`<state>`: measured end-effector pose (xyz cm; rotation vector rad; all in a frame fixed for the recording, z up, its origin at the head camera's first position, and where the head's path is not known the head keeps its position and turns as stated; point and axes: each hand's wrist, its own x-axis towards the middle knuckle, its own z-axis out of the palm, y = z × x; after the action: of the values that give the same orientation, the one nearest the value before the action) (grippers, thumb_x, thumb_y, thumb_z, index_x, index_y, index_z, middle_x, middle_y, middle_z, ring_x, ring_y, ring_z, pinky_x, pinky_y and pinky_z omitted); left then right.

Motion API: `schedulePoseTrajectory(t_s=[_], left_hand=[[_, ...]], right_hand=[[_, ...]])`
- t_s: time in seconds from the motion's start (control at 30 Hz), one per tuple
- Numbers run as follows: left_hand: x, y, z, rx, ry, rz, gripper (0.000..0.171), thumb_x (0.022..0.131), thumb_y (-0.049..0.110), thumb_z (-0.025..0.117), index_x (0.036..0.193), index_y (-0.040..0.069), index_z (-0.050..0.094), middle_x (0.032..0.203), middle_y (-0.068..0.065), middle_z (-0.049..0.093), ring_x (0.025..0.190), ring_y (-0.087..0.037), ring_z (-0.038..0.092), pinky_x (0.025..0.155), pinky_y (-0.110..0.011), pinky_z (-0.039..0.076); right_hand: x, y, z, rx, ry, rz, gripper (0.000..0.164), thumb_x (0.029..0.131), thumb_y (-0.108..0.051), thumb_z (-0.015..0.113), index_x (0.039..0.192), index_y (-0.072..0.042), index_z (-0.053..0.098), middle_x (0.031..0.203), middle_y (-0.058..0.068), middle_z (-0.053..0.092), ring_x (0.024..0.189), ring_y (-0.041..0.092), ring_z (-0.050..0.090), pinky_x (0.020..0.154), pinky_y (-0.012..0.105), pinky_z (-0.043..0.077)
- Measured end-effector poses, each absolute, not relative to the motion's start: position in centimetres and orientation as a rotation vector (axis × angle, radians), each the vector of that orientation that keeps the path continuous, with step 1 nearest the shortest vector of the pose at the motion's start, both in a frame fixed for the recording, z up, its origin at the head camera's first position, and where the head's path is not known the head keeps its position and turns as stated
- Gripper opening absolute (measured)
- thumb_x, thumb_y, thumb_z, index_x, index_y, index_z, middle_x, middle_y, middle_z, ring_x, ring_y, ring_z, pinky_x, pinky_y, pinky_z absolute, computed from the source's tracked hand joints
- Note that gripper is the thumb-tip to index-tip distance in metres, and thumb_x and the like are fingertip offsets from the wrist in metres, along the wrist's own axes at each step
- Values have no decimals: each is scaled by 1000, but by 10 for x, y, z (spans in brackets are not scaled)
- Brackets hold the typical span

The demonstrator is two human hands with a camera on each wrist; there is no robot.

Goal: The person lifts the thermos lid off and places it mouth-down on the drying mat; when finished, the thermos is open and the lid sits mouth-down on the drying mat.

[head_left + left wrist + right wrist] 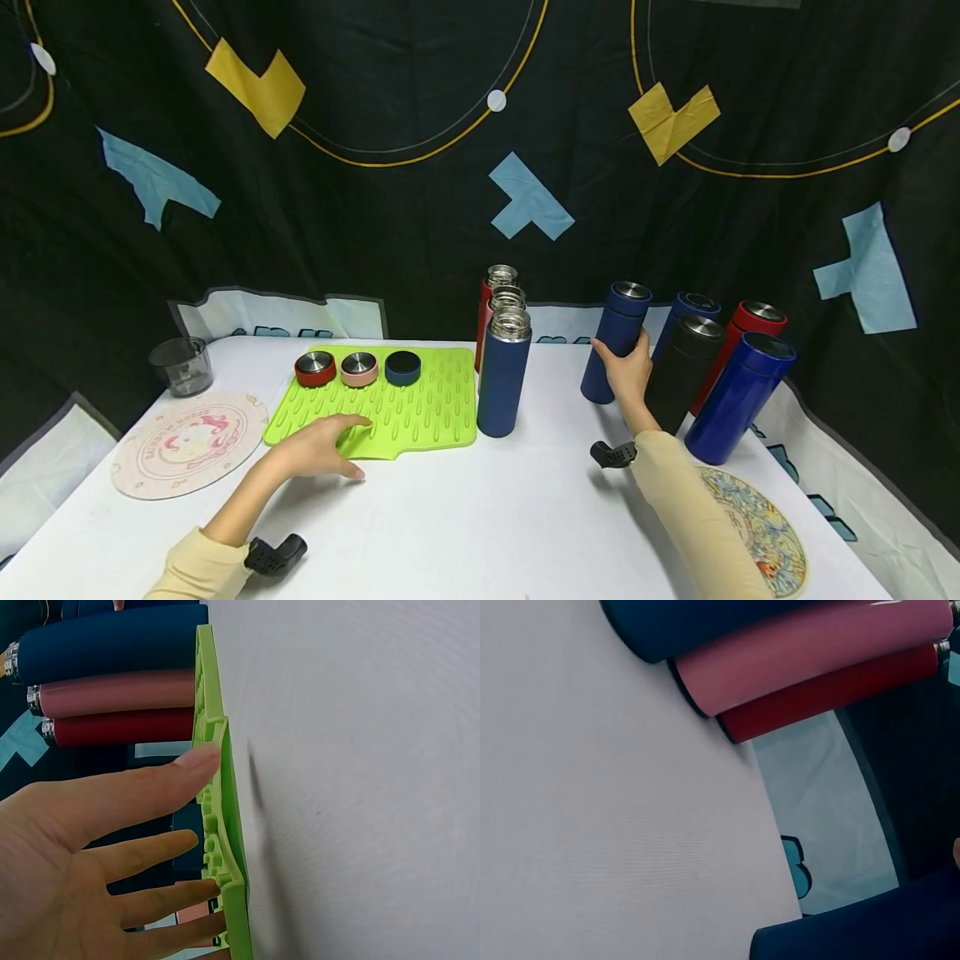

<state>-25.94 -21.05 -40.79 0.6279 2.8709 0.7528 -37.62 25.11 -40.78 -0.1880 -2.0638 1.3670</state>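
Note:
My right hand (632, 372) grips a navy thermos (617, 337) round its body; its steel-topped lid is on. In the right wrist view the lower part of that thermos (855, 930) shows, but only a sliver of the hand. My left hand (318, 450) is over the front edge of a green drying mat (442, 408), fingers and thumb spread, holding nothing. Red (315, 368), pink (359, 369) and navy (402, 367) lids lie on the mat. Beside it stand lidless navy (504, 379), pink (817, 656) and red (483, 312) thermoses in a row.
Right of my right hand stand several lidded thermoses: a black one (684, 367), a red one (738, 342), a glossy blue one (738, 400) and another navy one (686, 312). A dark clear cup (183, 367), a pink round mat (191, 446) and a patterned mat (768, 533) flank them.

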Motion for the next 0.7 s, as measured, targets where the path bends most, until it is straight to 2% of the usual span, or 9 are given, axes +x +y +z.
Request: schedulePoseTrajectory(t_s=[0.47, 0.7], left_hand=[[-259, -214, -408, 660, 2880, 789, 76, 68, 25, 87, 130, -3, 54, 132, -27, 51, 124, -49, 43, 101, -62, 35], [-261, -214, -400, 821, 2954, 836, 69, 70, 23, 86, 128, -1, 57, 128, -22, 58, 115, -46, 53, 96, -58, 42]], right_hand=[[-372, 246, -417, -108, -1919, 1335, 81, 76, -28, 84, 140, -1, 43, 132, 21, 56, 118, 35, 55, 101, 48, 42], [-356, 240, -409, 17, -1875, 1364, 81, 73, -27, 86, 139, -1, 46, 132, 18, 57, 119, 31, 56, 100, 46, 44]])
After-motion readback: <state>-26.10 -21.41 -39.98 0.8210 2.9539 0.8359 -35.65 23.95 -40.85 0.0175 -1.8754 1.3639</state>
